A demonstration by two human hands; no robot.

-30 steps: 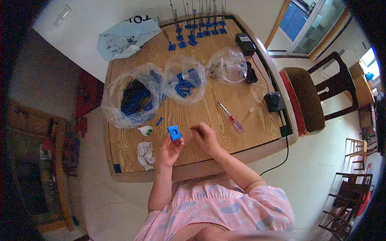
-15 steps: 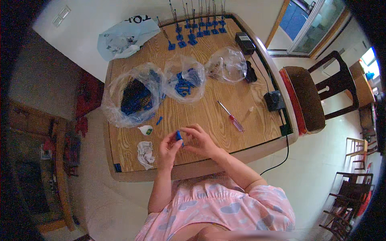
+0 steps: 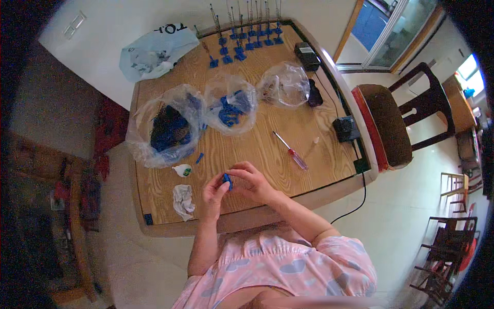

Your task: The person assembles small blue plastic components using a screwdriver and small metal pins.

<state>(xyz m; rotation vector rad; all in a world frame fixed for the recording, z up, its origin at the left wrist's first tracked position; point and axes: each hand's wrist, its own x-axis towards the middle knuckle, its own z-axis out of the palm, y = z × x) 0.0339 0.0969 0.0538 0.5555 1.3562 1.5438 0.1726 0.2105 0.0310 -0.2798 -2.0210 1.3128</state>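
Close to the table's front edge, a small blue plastic piece is pinched between the thumb and fingers of my left hand. My right hand curls in from the other side, its fingertips meeting at the same piece. Fingers cover part of it, so its full shape is hidden. Left of my hands lie a crumpled white tissue and a small white wrapper with a green mark. A loose blue strip rests beyond them.
Clear plastic bags hold dark and blue parts, blue pieces and thin small parts. Several blue bases with upright springs stand at the back. A screwdriver lies right; a black power adapter sits near the right edge.
The whole view has shifted slightly, moving the table a little left and down. My right fingers have closed in on the blue piece, which is turned a little in my grasp.
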